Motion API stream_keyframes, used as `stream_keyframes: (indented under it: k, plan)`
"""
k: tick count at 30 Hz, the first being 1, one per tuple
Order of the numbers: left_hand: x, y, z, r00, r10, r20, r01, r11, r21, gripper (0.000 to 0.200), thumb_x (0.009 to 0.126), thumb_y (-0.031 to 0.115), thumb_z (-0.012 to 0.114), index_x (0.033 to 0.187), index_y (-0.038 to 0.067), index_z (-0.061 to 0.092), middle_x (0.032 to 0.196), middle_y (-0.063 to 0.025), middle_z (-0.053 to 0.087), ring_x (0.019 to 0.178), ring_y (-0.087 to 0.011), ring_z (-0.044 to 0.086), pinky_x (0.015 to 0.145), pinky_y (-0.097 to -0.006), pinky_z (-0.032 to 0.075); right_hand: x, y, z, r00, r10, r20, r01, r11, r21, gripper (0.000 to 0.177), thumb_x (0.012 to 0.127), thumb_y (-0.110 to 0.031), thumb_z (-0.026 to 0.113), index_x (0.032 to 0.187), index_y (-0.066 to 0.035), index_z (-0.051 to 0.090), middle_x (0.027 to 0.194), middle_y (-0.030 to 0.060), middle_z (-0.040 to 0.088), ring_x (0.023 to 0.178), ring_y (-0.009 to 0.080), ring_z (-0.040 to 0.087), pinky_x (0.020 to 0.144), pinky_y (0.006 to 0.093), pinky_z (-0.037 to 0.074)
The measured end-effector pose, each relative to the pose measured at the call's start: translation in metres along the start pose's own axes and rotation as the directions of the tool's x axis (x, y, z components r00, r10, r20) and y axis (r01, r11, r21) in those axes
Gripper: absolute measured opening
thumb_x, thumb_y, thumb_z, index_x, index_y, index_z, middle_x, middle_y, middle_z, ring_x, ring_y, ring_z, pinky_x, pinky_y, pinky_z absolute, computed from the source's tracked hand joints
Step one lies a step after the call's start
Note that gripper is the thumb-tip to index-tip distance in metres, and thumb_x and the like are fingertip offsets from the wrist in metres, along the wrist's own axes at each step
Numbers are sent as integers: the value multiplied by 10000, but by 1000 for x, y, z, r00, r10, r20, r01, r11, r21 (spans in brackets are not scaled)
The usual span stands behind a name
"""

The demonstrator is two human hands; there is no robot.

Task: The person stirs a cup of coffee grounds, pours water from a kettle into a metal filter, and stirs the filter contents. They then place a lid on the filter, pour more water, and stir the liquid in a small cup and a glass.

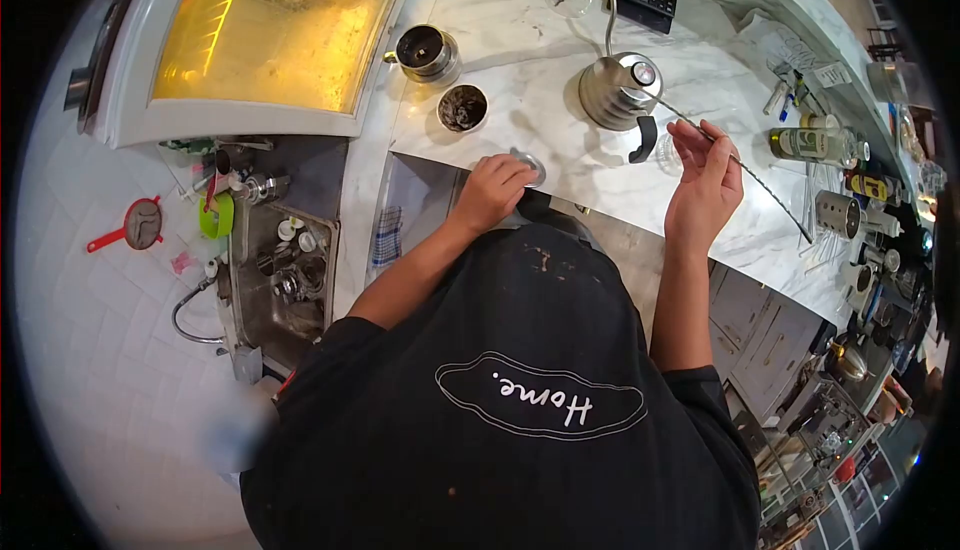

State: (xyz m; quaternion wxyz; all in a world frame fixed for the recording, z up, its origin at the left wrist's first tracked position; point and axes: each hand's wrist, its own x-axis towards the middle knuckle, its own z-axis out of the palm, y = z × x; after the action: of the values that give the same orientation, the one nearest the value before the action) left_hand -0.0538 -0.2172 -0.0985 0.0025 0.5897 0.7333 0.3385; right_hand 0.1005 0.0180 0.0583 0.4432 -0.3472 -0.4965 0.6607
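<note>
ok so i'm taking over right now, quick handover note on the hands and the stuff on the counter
left hand: fingers on a small round lid at the counter edge, grip unclear
right hand: fingers pinch a long metal stirrer, lifted off the counter
gooseneck kettle stands behind, between the hands; metal cup with dark contents to its left
done/left: stirrer sits in no vessel yet

head view | fisheye, steeply down | close over left hand [492,190], right hand [703,182] | counter [520,60] ahead
</note>
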Motion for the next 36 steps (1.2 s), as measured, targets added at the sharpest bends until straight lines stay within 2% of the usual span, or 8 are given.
stream_keyframes:
  k: [4, 7, 14, 20, 23, 27, 32, 36]
  plan:
    - [24, 13, 11, 951, -242, -193, 204, 959, -197, 243, 866, 24, 726, 1106, 60, 730, 987, -107, 720, 849, -285, 703, 749, -381, 569, -2, -5, 4, 1000, -3, 13, 3, 1000, -17, 342, 1137, -222, 420, 1185, 62, 603, 1038, 208, 745, 1011, 279, 727, 1003, 406, 543]
    - [46, 19, 23, 800, -588, -121, 486, 753, -445, 206, 927, 16, 686, 1129, 37, 717, 983, -126, 723, 822, -260, 715, 732, -361, 577, -3, -4, 8, 999, -12, 34, 11, 1000, 19, 347, 1138, -224, 417, 1194, 65, 601, 1040, 207, 745, 1006, 279, 728, 1000, 407, 545]
    - [51, -7, 53, 587, -810, 5, 672, 483, -561, 458, 887, 85, 764, 1311, 26, 603, 1019, -122, 712, 825, -187, 713, 735, -318, 574, -5, -2, 9, 997, -30, 77, 28, 999, 28, 339, 1135, -212, 423, 1194, 73, 598, 1049, 213, 743, 999, 274, 726, 989, 405, 550]
    - [48, 7, 38, 631, -762, 145, 680, 454, -576, 675, 861, 207, 816, 1430, 33, 496, 1260, -168, 642, 1003, -250, 689, 841, -367, 566, -5, 0, 11, 996, -22, 81, 19, 999, 36, 337, 1131, -207, 433, 1184, 81, 599, 1041, 215, 744, 998, 270, 726, 977, 403, 557]
    - [53, 16, 14, 551, -764, 336, 766, 303, -566, 758, 856, 313, 835, 1460, 42, 467, 1324, -185, 604, 1110, -272, 652, 913, -385, 550, -5, 3, 14, 996, -19, 91, 16, 999, 36, 333, 1130, -207, 439, 1181, 80, 600, 1036, 211, 745, 998, 264, 725, 977, 402, 556]
    - [67, 37, -48, 674, -616, 407, 693, 335, -639, 709, 898, 343, 812, 1453, 52, 479, 1317, -172, 606, 1110, -251, 639, 944, -383, 535, -2, 9, 27, 995, -4, 103, 1, 999, 36, 332, 1128, -209, 447, 1177, 79, 603, 1038, 208, 748, 994, 256, 725, 972, 394, 558]
    - [62, 41, -105, 673, -669, 315, 613, 267, -744, 545, 953, 214, 756, 1417, 54, 520, 1249, -133, 641, 1083, -193, 633, 929, -347, 511, 3, 19, 48, 990, 9, 141, -20, 997, 77, 336, 1127, -217, 454, 1169, 76, 614, 1032, 199, 752, 997, 247, 724, 973, 383, 555]
    - [52, 17, -133, 669, -731, 134, 586, 408, -700, 511, 943, 205, 758, 1382, 43, 553, 1196, -121, 664, 1090, -192, 628, 943, -347, 508, 1, 26, 68, 987, 30, 155, -40, 998, 57, 346, 1127, -228, 459, 1157, 68, 637, 1025, 187, 756, 1002, 237, 725, 973, 376, 556]
